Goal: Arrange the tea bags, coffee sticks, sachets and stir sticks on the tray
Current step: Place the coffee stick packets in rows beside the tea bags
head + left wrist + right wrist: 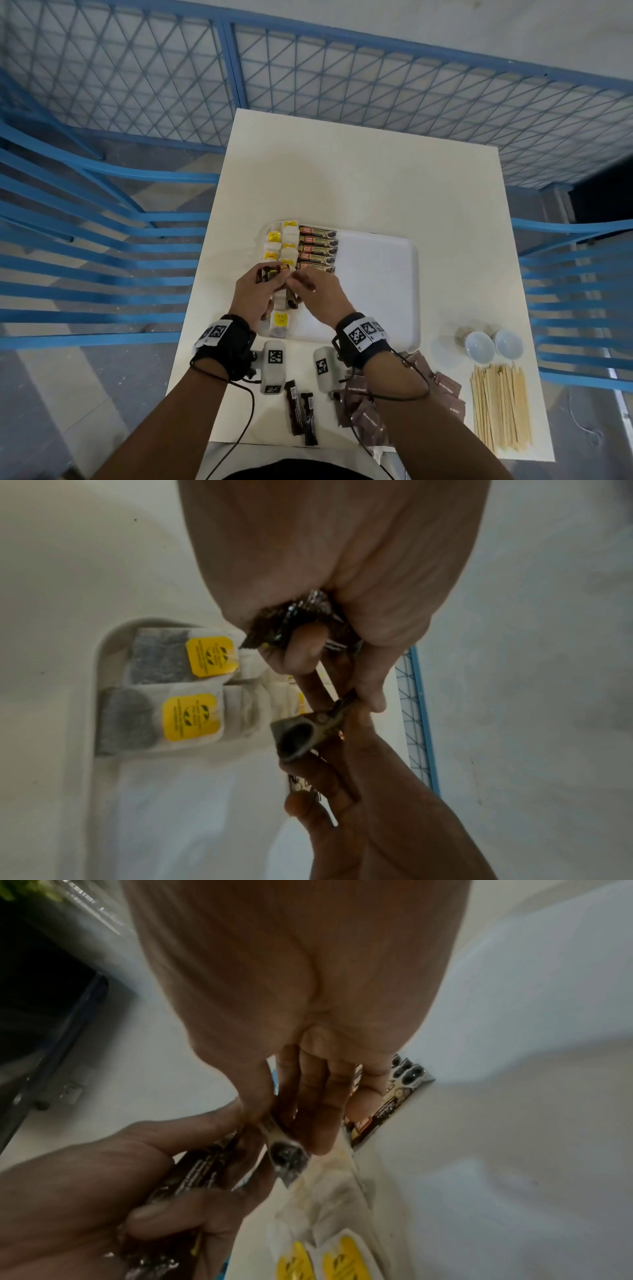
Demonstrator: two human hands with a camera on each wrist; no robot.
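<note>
From the head view I see the white tray (pixel 376 274) sitting on the counter (pixel 359 178), and my read is that the job is somewhere short of halfway. The tea bags (pixel 279 245) with yellow tags fill a column down the tray's left side, and a row of coffee sticks (pixel 318 248) lies stacked just to their right, running from the far edge toward me. My left hand (pixel 255 291) is wrapped round a bundle of dark sticks (pixel 270 274) over the near-left part of the tray, while my right hand (pixel 317 291) pinches a single stick (pixel 305 281) drawn from that bundle. Off the tray, two more loose dark sticks (pixel 301 414) lie on the near counter, the brown sachets (pixel 394 407) sit in a heap to their right, and the wooden stir sticks (pixel 500 407) lie at the near right, just this side of two small white bowls (pixel 493 344); none of those three groups has been started, and the right half of the tray is bare. In the left wrist view my left hand (pixel 325 574) has its fingers curled tight on the crinkled bundle (pixel 301 615), with two tagged tea bags (pixel 171 693) lying in the tray corner beneath, and the single stick's open-looking end (pixel 298 737) points at the camera. In the right wrist view my right hand (pixel 301 1015) clamps thumb and fingers on that stick (pixel 286 1153), beside the left hand's bundle (pixel 202 1167), with placed coffee sticks (pixel 394 1096) beyond and yellow tags below.
</note>
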